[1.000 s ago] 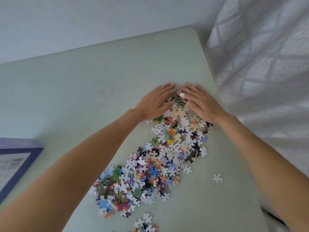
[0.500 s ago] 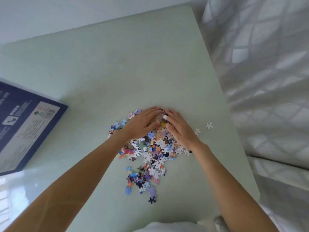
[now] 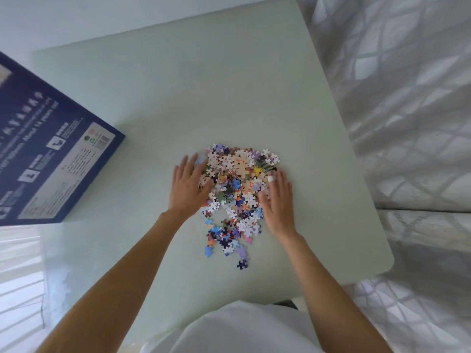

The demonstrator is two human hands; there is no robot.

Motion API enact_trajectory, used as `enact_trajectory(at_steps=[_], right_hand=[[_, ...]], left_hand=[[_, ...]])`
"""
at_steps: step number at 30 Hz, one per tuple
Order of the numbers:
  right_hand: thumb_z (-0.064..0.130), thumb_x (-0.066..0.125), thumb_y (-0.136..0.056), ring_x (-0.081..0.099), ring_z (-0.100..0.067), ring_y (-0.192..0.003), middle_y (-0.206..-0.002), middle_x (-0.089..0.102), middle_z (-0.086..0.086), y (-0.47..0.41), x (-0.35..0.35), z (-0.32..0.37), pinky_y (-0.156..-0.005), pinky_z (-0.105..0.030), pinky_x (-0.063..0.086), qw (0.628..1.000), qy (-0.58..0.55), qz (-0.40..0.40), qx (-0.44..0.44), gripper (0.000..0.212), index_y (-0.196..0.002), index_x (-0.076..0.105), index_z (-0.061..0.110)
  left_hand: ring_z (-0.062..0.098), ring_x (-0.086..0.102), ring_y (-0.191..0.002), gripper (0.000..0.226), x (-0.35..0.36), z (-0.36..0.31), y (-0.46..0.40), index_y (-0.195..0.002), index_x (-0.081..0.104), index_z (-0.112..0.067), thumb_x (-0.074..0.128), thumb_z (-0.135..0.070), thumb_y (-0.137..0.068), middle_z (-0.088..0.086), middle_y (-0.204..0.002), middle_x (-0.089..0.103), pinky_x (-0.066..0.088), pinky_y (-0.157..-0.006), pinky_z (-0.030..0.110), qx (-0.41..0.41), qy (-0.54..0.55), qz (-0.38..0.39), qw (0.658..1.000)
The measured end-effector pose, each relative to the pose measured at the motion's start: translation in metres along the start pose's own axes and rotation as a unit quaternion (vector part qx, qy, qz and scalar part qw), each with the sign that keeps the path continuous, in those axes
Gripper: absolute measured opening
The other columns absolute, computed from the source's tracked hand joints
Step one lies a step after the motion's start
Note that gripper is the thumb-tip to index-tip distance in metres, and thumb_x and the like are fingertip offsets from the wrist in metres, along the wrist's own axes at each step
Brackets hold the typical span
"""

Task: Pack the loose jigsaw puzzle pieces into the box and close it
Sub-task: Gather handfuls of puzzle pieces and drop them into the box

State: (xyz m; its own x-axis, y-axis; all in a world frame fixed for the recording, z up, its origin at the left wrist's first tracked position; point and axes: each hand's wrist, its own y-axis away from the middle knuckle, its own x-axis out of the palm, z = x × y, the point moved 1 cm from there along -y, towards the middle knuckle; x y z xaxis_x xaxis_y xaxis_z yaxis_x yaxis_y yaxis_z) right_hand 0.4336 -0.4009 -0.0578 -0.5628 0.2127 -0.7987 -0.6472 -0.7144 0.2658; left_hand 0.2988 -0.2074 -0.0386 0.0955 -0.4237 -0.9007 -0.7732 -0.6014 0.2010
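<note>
A heap of loose, colourful jigsaw pieces [image 3: 238,186] lies in the middle of the pale green table [image 3: 178,98]. My left hand [image 3: 187,186] lies flat against the heap's left side, fingers straight. My right hand [image 3: 279,200] lies flat against its right side, a white band on one finger. Neither hand holds a piece. A thin trail of pieces [image 3: 226,240] runs from the heap toward me. The dark blue puzzle box [image 3: 48,154] lies printed side up at the table's left edge, well apart from the heap.
A white patterned cloth surface [image 3: 407,123] borders the table on the right. The table's near right corner [image 3: 387,263] is rounded. My white shirt [image 3: 244,327] shows at the bottom. A bright reflection covers the table's near left part.
The scattered pieces have been swept toward me into a tighter heap. My hands, joined fingertip to fingertip before, have now parted to either side of it. The view has tilted down, showing more of the box.
</note>
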Motion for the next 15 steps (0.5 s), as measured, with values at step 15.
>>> enact_trajectory(at_steps=[15], right_hand=[[0.023, 0.064, -0.086, 0.018, -0.031, -0.140, -0.152, 0.019, -0.013, 0.030, -0.012, 0.058, -0.112, -0.041, 0.027, 0.993, 0.089, 0.061, -0.046, 0.062, -0.139, 0.033, 0.015]], left_hand=[[0.025, 0.031, -0.133, 0.071, -0.012, 0.022, 0.065, -0.141, 0.035, -0.026, 0.070, -0.039, -0.080, 0.004, -0.145, 0.035, 0.035, -0.104, 0.038, -0.093, 0.123, 0.042, 0.987]])
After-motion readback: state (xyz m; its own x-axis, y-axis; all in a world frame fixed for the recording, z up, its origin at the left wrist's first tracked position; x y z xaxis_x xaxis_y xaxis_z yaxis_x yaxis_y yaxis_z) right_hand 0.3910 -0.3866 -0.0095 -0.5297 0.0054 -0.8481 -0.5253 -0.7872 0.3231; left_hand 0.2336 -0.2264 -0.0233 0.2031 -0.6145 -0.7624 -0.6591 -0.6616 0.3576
